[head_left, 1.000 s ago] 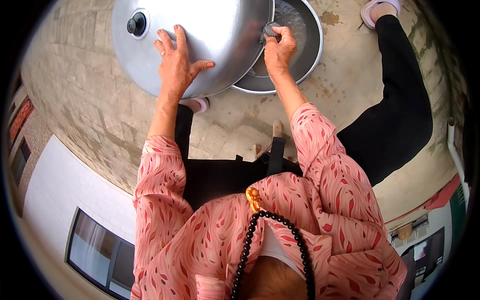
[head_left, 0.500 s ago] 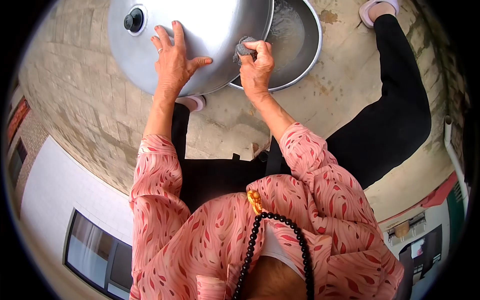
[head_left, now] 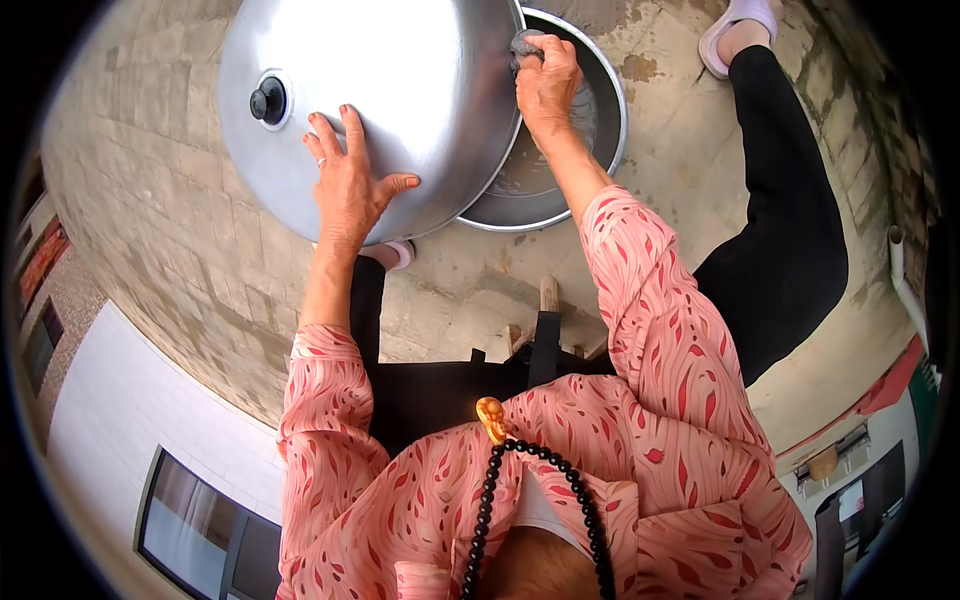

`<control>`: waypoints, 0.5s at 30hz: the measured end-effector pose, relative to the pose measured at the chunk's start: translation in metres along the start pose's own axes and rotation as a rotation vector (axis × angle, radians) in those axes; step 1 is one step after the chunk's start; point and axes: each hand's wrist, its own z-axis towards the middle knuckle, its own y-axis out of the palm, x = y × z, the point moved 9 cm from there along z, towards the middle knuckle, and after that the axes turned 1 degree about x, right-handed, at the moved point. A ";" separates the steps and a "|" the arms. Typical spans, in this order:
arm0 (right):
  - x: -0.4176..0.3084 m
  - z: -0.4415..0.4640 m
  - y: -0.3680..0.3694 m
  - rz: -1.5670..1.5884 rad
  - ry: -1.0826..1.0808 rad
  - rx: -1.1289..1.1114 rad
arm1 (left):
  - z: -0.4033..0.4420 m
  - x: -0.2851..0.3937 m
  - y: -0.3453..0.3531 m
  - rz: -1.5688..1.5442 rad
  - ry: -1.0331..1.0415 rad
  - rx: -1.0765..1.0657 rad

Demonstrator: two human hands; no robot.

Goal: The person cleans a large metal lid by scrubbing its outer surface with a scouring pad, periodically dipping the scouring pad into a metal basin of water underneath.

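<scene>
A large silver metal lid [head_left: 400, 90] with a black knob [head_left: 268, 100] is tilted over a round metal basin [head_left: 520, 200] that holds some water. My left hand [head_left: 350, 190] lies spread on the lid's lower part, fingers apart, with a ring on one finger. In my right hand [head_left: 548, 88] is a grey scrubbing pad [head_left: 524, 46], pinched against the lid's right rim, above the basin. The fingers partly cover the pad.
Stained concrete paving [head_left: 670, 140] surrounds the basin. My feet in pale pink shoes [head_left: 716, 45] are on either side. Part of a wooden stool [head_left: 548, 293] shows beneath me. A white wall with a window [head_left: 190, 515] stands at lower left.
My right hand moved left over the lid with the pad, then back up and right to its rim. The lid and basin appear lower in view. My left hand stays spread on the lid.
</scene>
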 end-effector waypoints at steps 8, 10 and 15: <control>-0.006 0.045 0.030 -0.023 -0.237 0.023 | 0.003 -0.003 0.004 -0.023 0.009 0.033; 0.005 0.016 0.010 -0.049 -0.184 0.039 | 0.002 -0.002 0.003 -0.024 0.001 0.031; 0.021 -0.023 -0.007 -0.057 -0.045 -0.082 | 0.001 -0.001 0.003 -0.035 -0.025 0.017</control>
